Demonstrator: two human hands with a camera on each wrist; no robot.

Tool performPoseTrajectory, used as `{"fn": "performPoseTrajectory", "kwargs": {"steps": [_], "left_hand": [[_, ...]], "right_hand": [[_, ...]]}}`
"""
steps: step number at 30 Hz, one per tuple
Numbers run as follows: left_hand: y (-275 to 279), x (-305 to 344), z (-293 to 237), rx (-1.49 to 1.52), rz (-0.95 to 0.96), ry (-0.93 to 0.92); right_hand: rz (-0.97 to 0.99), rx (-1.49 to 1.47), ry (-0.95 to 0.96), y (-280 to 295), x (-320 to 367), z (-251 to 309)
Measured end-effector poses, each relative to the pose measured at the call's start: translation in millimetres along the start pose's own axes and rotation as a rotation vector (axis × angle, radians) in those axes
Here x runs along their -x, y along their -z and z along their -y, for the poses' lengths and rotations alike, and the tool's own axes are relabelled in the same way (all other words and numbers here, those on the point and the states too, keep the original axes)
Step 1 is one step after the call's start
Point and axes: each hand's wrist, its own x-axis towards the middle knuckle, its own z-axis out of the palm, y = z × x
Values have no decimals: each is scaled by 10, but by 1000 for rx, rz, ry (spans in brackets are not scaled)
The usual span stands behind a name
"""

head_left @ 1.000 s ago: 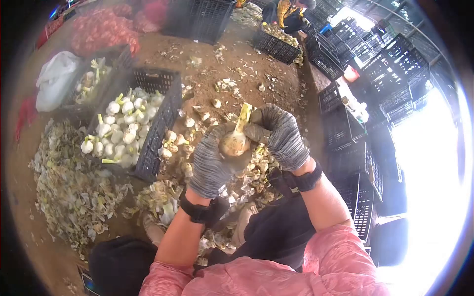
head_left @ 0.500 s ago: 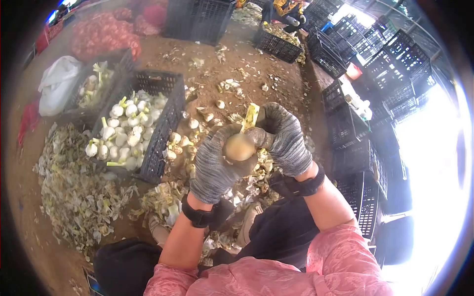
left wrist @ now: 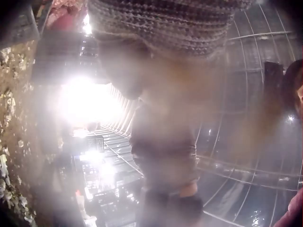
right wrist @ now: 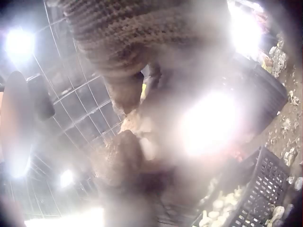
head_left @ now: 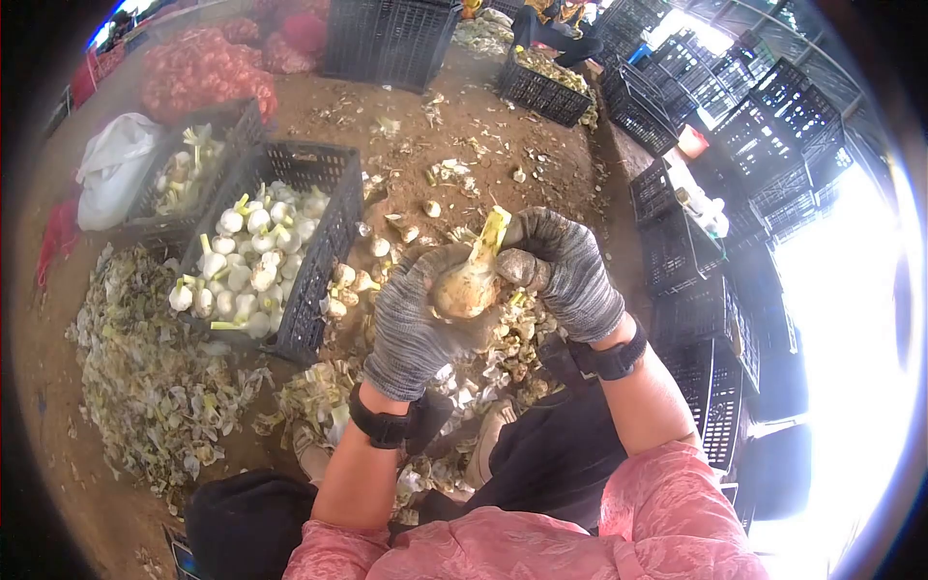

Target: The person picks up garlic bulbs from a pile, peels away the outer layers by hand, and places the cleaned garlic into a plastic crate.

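Observation:
In the head view a garlic bulb with a short green-yellow stem sits in my gloved left hand, whose fingers curl round its left side and underside. My gloved right hand has its fingers bent, with the thumb against the bulb's right side near the base of the stem. The right wrist view is hazy; the pale bulb shows there between the two gloves. Glare and blur fill the left wrist view, where the knitted glove crosses the top.
Left of the hands stands a black crate of white bulbs, with a pile of peelings in front. Loose bulbs lie on the ground between crate and hands. Crates are stacked at the right; another person sits far back.
The bulb has turned in my hands: half a second ago its round base faced the camera, and now its side and stem show. My right hand has shifted slightly right.

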Motion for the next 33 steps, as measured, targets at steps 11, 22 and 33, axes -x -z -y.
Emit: {"fn": "performPoseTrajectory", "kwargs": {"steps": [11, 22, 33], "left_hand": [[15, 18, 85, 614, 57, 250], [241, -111, -14, 1037, -24, 324], [120, -52, -13, 403, -98, 128]], "right_hand": [[68, -86, -23, -69, -29, 123], [147, -32, -27, -172, -48, 100], [-129, 568, 200, -313, -93, -2]]}}
